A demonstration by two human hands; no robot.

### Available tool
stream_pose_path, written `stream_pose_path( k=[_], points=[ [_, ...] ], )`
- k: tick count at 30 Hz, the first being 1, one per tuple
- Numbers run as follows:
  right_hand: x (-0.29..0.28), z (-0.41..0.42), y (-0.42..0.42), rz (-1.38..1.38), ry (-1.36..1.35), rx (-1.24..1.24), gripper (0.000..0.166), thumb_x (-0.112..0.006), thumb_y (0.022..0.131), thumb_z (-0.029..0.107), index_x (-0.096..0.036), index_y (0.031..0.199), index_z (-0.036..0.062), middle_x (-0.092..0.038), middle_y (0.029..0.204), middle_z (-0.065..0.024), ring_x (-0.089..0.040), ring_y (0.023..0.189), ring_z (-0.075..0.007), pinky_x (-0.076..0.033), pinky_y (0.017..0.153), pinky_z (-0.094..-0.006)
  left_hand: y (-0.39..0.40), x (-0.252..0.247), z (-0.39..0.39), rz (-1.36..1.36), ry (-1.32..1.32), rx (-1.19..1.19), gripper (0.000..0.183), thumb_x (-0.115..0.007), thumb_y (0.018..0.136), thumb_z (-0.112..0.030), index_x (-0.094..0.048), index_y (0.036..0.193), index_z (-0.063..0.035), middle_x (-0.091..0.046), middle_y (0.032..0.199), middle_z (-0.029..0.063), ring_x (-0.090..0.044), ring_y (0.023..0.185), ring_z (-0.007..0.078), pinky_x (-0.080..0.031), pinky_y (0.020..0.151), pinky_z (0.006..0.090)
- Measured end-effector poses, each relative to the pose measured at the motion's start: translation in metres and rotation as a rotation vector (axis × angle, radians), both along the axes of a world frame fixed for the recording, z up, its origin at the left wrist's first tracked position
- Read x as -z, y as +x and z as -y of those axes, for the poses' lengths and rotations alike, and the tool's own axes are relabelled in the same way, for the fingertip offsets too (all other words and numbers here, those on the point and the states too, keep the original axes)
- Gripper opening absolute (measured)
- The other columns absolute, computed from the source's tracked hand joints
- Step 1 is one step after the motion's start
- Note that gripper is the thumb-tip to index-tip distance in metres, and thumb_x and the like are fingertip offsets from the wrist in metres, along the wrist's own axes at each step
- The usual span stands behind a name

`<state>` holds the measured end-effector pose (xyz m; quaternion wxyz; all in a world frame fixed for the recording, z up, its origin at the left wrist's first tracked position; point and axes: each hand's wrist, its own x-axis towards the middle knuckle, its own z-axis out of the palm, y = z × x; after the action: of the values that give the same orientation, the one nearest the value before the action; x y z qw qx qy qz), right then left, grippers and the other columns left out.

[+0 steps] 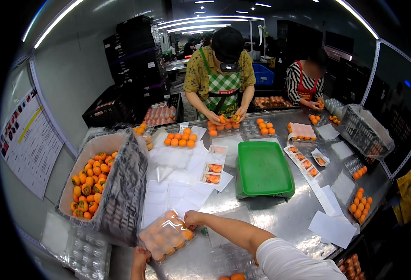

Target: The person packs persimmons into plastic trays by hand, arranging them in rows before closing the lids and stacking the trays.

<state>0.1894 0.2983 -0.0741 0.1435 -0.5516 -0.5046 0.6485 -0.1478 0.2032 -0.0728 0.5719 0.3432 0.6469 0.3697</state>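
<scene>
A clear plastic clamshell pack of persimmons (167, 236), with a translucent sheet over the fruit, is held at the near left of the metal table. My left hand (141, 257) grips its lower left corner. At its right edge, my right hand (192, 219) has its fingers closed on the rim. White paper sheets (177, 196) lie just beyond the pack. Left of it stands a plastic-lined crate (121, 189) with loose persimmons (91, 182) inside. A few more persimmons (238, 276) show at the bottom edge, by an empty clear tray (226, 259), partly hidden by my right arm.
A green tray (266, 168) sits mid-table on a scale-like base. Strips of fruit labels (212, 171) lie beside it. Across the table a co-worker (223, 77) holds persimmons; another person (306, 80) works at the far right. Stacked clear trays (86, 253) stand at lower left.
</scene>
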Motion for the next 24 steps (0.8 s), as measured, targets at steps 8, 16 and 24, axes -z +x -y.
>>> stream_pose_path(
  k=[8, 16, 24],
  points=[
    [0.009, -0.007, 0.005, -0.029, -0.009, -0.005, 0.017, -0.067, 0.068, 0.000, -0.057, 0.081, -0.0003, -0.061, 0.070, -0.0109, -0.061, 0.060, -0.0201, -0.053, 0.051, -0.0320, -0.003, 0.010, -0.009, 0.067, -0.150, -0.049, 0.037, -0.059, 0.064, 0.016, -0.041, 0.086, -0.0077, -0.050, 0.069, 0.0097, -0.049, 0.052, 0.0210, -0.037, 0.041, 0.0318],
    [-0.012, 0.001, -0.006, 0.134, 0.146, -0.025, 0.015, -0.066, 0.068, 0.001, -0.059, 0.079, -0.0059, -0.063, 0.069, -0.0181, -0.063, 0.059, -0.0270, -0.051, 0.049, -0.0348, 0.006, -0.007, -0.015, -0.272, -0.120, 0.123, 0.041, -0.061, 0.062, 0.014, -0.041, 0.093, -0.0059, -0.052, 0.072, 0.0094, -0.051, 0.053, 0.0212, -0.040, 0.041, 0.0349],
    [-0.021, 0.086, -0.017, 0.507, 0.650, 0.058, 0.038, -0.061, 0.080, 0.021, -0.050, 0.104, -0.0068, -0.059, 0.099, -0.0262, -0.059, 0.093, -0.0427, -0.048, 0.083, -0.0464, 0.025, 0.013, 0.053, -0.133, -0.023, -0.308, 0.038, -0.059, 0.088, -0.020, -0.042, 0.112, 0.0047, -0.059, 0.080, 0.0156, -0.062, 0.063, 0.0267, -0.054, 0.054, 0.0373]
  ],
)
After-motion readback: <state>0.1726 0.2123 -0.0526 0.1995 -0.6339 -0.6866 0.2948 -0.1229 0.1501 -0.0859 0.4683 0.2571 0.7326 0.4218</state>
